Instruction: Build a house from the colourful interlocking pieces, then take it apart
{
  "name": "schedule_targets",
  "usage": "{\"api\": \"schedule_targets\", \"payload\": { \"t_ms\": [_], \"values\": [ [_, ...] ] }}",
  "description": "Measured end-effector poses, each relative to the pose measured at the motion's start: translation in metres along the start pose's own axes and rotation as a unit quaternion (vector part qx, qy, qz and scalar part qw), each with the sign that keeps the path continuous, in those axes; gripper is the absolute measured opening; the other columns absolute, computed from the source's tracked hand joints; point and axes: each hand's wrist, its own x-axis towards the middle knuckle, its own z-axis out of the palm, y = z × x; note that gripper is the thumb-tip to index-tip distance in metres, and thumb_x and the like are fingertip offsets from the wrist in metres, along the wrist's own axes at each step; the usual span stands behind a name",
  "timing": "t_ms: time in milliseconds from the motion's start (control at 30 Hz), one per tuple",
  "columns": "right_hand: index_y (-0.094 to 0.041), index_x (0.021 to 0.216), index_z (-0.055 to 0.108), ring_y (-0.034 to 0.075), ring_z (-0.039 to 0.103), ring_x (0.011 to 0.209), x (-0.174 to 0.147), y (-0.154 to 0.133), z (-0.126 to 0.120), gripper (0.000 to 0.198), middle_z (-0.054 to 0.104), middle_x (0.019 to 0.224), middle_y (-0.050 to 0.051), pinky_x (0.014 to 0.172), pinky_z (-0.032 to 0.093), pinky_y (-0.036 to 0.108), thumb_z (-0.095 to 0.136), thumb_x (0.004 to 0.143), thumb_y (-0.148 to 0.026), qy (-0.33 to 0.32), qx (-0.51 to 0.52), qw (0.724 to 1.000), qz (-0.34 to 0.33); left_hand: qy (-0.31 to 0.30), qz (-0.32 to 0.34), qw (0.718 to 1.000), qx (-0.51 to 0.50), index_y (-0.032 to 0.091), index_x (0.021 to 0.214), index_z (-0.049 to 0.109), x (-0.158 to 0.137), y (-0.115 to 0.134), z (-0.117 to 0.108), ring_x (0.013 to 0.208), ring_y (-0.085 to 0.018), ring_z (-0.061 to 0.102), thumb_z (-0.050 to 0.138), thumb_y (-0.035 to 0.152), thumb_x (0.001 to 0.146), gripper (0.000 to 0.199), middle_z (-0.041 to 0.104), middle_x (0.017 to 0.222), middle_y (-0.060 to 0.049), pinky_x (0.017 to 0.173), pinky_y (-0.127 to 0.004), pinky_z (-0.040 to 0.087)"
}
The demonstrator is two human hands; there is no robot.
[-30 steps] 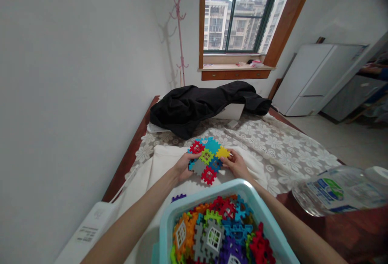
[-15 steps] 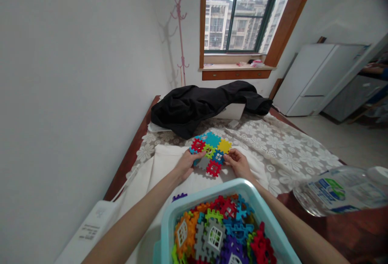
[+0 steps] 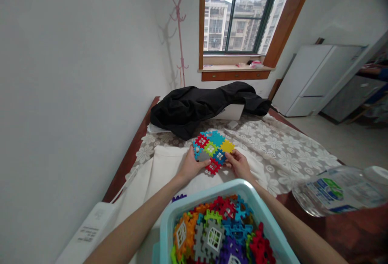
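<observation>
A flat panel of joined plastic tiles in red, teal, green, yellow, blue and grey is held above the cream cloth. My left hand grips its lower left edge at the grey tile. My right hand pinches its lower right edge by the blue tile. A pale blue tub full of several loose coloured tiles sits close in front of me. One purple tile lies on the cloth just beyond the tub's rim.
A black jacket lies over a white box at the far end of the lace-covered table. A clear water bottle lies on its side at the right. A white power strip rests at the lower left, beside the wall.
The tile panel has been lifted slightly away from me and tilted flatter. My left hand has slid under the grey tile; my right hand stays on the right edge.
</observation>
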Motion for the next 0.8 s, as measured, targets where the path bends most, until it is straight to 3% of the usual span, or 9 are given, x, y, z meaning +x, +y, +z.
{"api": "schedule_targets", "payload": {
  "t_ms": [367,567,700,800],
  "values": [
    [-0.021,0.073,0.064,0.018,0.067,0.057,-0.001,-0.002,-0.002,0.051,0.070,0.065,-0.001,0.058,0.062,0.033,0.094,0.059,-0.060,0.004,-0.063,0.998,-0.017,0.009,-0.007,0.999,-0.035,0.018,0.126,0.053,0.004,-0.009,-0.001,0.113,-0.028,0.070,0.095,0.025,0.062,0.077,0.071,0.128,-0.015,0.101,-0.043,0.054],
    [-0.020,0.091,0.073,0.021,0.071,0.067,-0.002,-0.002,-0.001,0.048,0.076,0.082,0.004,0.061,0.063,0.033,0.088,0.070,-0.060,-0.030,-0.075,0.996,-0.043,0.024,-0.003,0.997,-0.078,0.021,0.119,0.052,0.007,-0.011,-0.001,0.105,-0.025,0.074,0.096,0.028,0.061,0.073,0.074,0.120,-0.011,0.095,-0.041,0.058],
    [-0.022,0.099,0.075,0.023,0.073,0.076,0.000,0.000,-0.001,0.050,0.079,0.092,0.006,0.060,0.062,0.032,0.091,0.067,-0.056,-0.042,-0.080,0.995,-0.046,0.012,0.004,0.988,-0.156,0.023,0.120,0.045,0.014,-0.018,-0.003,0.091,-0.023,0.076,0.093,0.035,0.067,0.073,0.077,0.106,-0.007,0.087,-0.040,0.061],
    [-0.024,0.101,0.075,0.024,0.072,0.081,0.001,0.002,-0.002,0.048,0.079,0.096,0.005,0.064,0.062,0.033,0.092,0.066,-0.053,-0.056,-0.073,0.995,-0.040,0.026,0.031,0.986,-0.159,0.024,0.124,0.044,0.017,-0.021,-0.004,0.089,-0.020,0.075,0.090,0.034,0.071,0.071,0.077,0.104,-0.005,0.084,-0.036,0.061]
  ]
}}
